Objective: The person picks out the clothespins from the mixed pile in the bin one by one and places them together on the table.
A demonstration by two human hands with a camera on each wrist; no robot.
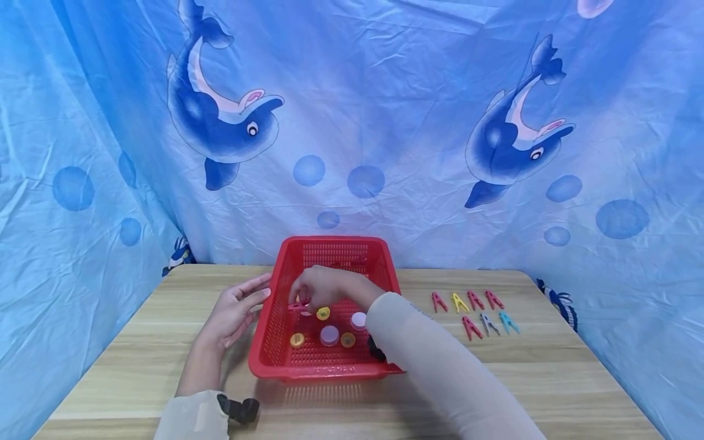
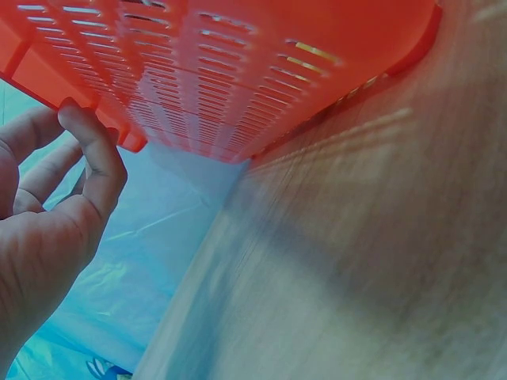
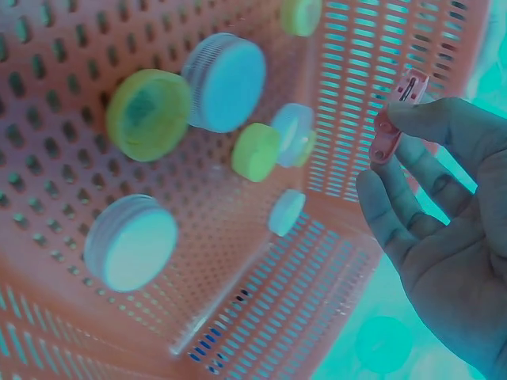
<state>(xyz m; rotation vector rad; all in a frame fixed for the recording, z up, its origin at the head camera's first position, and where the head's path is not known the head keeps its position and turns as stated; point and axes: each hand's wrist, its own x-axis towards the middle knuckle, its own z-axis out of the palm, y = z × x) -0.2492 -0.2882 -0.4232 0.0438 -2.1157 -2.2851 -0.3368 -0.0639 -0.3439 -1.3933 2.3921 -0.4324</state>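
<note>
A red plastic basket (image 1: 324,371) with slotted walls stands on the table. My right hand (image 1: 324,285) reaches into it and pinches a red clothespin (image 3: 400,111) between thumb and fingers, near the left wall. Below the hand, bottle caps lie on the basket floor: a large pinkish cap (image 1: 329,335), a white cap (image 1: 359,320), several yellow caps (image 1: 297,340). At the basket's left rim, my left hand (image 1: 233,311) touches the outside with fingertips and thumb, its fingers loosely bent. The right sleeve covers the basket's near right corner.
Right of the basket, clothespins lie in two rows on the wooden table (image 1: 550,366): several red ones (image 1: 472,328), a yellow one (image 1: 459,302), a grey one (image 1: 489,324) and a blue one (image 1: 508,322). A blue dolphin-print curtain (image 1: 352,122) hangs behind and along both sides.
</note>
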